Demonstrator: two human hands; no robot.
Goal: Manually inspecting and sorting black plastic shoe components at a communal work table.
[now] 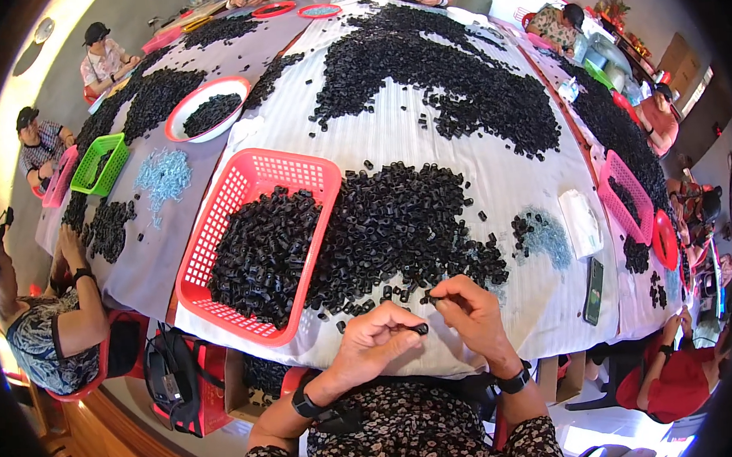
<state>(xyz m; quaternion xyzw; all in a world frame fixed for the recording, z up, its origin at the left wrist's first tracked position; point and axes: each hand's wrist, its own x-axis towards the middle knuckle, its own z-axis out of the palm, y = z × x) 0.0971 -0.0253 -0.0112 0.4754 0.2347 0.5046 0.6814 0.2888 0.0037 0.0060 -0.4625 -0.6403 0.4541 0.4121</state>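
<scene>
My left hand [378,337] pinches a small black plastic piece [419,329] between thumb and forefinger, over the table's near edge. Just right of it, my right hand [473,315] is closed at the fingertips on another small dark piece, mostly hidden by the fingers. Beyond both hands spreads a heap of small black plastic pieces [399,218], some of them ring-shaped. To its left a pink-red perforated basket [330,181] holds many more such pieces. A little pile of pale blue translucent bits [546,240] lies right of the heap, with a few black pieces beside it.
A phone [593,291] and a white tissue pack [581,224] lie to the right. Farther back are a larger black heap [432,68], a white red-rimmed basin [239,88] and a green basket [115,171]. Several people sit around the cloth-covered table [287,137].
</scene>
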